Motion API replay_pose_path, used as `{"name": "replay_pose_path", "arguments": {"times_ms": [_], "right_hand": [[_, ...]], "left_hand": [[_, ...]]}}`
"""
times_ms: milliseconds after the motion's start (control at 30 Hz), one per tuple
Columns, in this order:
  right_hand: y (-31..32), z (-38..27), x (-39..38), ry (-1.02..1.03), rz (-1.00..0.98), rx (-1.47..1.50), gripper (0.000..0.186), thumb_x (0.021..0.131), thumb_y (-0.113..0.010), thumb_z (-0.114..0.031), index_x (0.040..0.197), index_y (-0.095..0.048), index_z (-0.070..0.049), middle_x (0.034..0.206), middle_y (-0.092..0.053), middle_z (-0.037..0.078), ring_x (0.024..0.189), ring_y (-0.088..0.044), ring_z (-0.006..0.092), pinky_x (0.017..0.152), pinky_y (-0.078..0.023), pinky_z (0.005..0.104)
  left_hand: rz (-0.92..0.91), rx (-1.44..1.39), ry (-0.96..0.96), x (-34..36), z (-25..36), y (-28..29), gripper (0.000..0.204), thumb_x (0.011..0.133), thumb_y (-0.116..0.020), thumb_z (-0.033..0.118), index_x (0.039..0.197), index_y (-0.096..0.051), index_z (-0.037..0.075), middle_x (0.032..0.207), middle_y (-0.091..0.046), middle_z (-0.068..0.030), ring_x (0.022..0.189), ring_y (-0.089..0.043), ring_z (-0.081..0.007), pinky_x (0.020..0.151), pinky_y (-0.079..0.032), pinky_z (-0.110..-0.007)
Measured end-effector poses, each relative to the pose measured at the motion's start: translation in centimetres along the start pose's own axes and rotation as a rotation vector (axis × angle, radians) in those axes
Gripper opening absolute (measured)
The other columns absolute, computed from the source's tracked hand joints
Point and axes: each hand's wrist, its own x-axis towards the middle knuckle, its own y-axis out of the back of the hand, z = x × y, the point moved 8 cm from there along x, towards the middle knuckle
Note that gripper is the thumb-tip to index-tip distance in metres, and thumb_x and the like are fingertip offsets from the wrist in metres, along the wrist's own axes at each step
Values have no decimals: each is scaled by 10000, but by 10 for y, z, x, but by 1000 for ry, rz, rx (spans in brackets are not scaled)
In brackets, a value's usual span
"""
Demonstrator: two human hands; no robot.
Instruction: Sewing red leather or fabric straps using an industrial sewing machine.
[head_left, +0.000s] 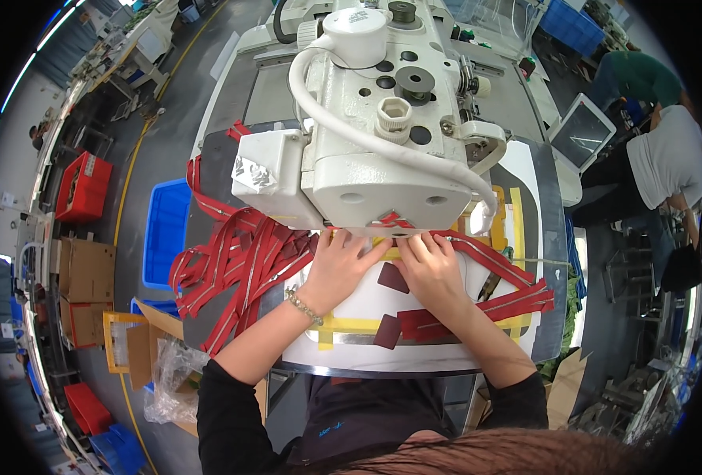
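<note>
My left hand [337, 271], a beaded bracelet on its wrist, lies with thumb and fingers apart at the front of the white sewing machine [390, 186]. Its fingertips rest on red zipper tape, partly hidden beneath the machine head. My right hand [432, 273] is bent closed on a red zipper [489, 257] that runs off to the right; its fingertips are partly covered. A dark maroon square patch [393, 277] lies between my hands, and another maroon patch [388, 331] sits nearer me. By my right forearm are more red zipper strips [517, 305].
Many tangled red zippers [248, 257] heap at the left of the white work plate [351, 305], which has yellow tape strips. Snips [489, 286] lie at right. A blue bin [167, 233] and an opened cardboard box [147, 348] stand left. People [671, 154] bend over at far right.
</note>
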Motion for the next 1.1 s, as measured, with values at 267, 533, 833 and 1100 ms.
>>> {"name": "replay_pose_path", "arguments": {"times_ms": [267,533,833,1100], "right_hand": [[-3,0,-1,-2,-1,20,370,795,-674,-241,1078,-628,-6,1031,-559,104,1060,-577,270,882,-437,391],[-10,1,-5,28,9,-2,284,818,-638,-201,1030,-601,-16,1061,-595,147,1064,-592,286,906,-431,392],[0,0,-2,51,38,104,155,811,-624,-159,899,-560,-50,1081,-608,157,1076,-591,267,922,-421,376],[0,8,5,31,34,180,212,791,-665,-175,922,-547,-57,1032,-603,111,1095,-587,253,936,-395,384]], "left_hand": [[14,-6,12,1,-3,0,391,805,-557,156,1178,-627,248,1041,-562,-8,1024,-489,-256,830,-422,-427],[-1,-17,15,1,-4,1,386,818,-564,182,1190,-625,264,1049,-560,-9,1036,-483,-259,833,-424,-430],[-92,-19,43,-4,-18,1,382,808,-635,274,1191,-632,278,1072,-581,-25,1065,-507,-245,895,-414,-432],[-565,-263,255,-1,-72,-40,384,835,-646,454,1115,-685,195,1146,-641,-53,1059,-589,-209,969,-405,-354]]}}
